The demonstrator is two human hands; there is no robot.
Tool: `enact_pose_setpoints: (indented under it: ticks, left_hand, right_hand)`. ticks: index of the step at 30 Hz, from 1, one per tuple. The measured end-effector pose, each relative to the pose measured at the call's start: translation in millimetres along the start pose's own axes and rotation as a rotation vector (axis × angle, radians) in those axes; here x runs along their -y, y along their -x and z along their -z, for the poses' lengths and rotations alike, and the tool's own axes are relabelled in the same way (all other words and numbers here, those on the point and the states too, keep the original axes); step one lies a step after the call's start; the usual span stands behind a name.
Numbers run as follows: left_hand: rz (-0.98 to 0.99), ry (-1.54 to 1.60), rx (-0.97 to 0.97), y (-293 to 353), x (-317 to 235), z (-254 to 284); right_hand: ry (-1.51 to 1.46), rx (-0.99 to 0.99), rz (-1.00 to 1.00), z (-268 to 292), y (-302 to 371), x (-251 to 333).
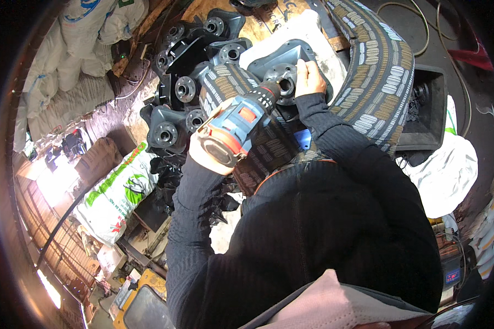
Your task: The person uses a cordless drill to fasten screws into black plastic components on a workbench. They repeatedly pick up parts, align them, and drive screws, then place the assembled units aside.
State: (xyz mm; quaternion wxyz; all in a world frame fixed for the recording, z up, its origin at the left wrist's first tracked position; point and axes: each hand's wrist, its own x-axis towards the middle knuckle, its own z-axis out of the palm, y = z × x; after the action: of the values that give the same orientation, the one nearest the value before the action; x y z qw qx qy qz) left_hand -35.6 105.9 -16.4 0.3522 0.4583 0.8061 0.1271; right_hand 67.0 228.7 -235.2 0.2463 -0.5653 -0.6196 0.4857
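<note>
In my left hand [200, 153] is a blue, grey and orange cordless drill [237, 125], its body tilted toward the upper right. The drill's black chuck end meets the round hub of a dark grey plastic part [279, 70], close to the hub's central hole. The bit's exact contact is too small to make out. My right hand [311, 80] grips the same part at its right side, fingers closed by the hub flange. The part rests on a white cloth-like sheet [331, 60], near my patterned trouser legs [380, 71].
Several similar dark plastic parts [166, 133] with round hubs are piled at the left. A black bin [431, 123] with small dark pieces stands at the right. White sacks [112, 200] lie at the left, and a white bag [447, 172] at the right. Cables [465, 93] loop at the far right.
</note>
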Motion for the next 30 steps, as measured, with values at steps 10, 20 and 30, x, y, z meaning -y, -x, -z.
enact_pose_setpoints:
  ticks: [10, 20, 30]
  left_hand:
    - [-0.138, -0.271, -0.102, -18, 3, -3]
    - [-0.149, -0.293, 0.041, -59, 11, 6]
    - [0.139, 0.199, 0.125, -77, -1, 6]
  right_hand:
    - [-0.090, 0.011, 0.036, -2, -2, -5]
    - [-0.104, 0.075, 0.049, 2, -5, -2]
    - [-0.168, 0.100, 0.046, 4, -6, -1]
